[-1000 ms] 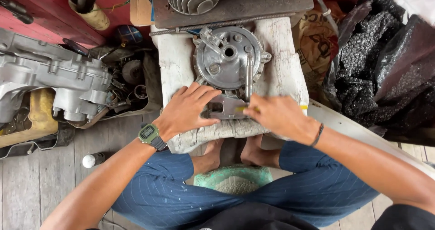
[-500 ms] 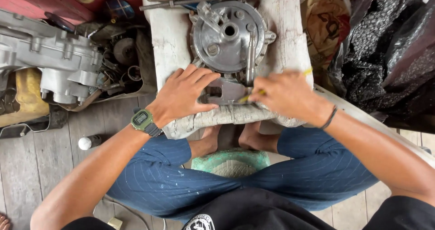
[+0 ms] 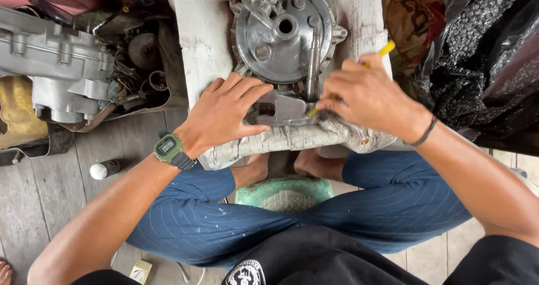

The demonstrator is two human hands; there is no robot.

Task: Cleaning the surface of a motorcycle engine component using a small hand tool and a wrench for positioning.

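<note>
The metal cover (image 3: 283, 35) lies flat on the surface (image 3: 202, 38), its lower lug just beside my spread left hand (image 3: 224, 114), which presses down. My right hand (image 3: 365, 97) pinches a yellow-handled tool (image 3: 384, 49), probably a screwdriver, angled down-left into that lug.

White wooden block (image 3: 202, 44) on plank floor (image 3: 39, 189); carries round metal cover (image 3: 281, 32) w/ bracket (image 3: 281, 108).

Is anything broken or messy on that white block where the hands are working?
Yes, the white block looks worn: its near edge is cracked and crumbling just below the left hand. The round metal part on it seems whole, and the right hand holds a yellow-handled tool against it.
</note>
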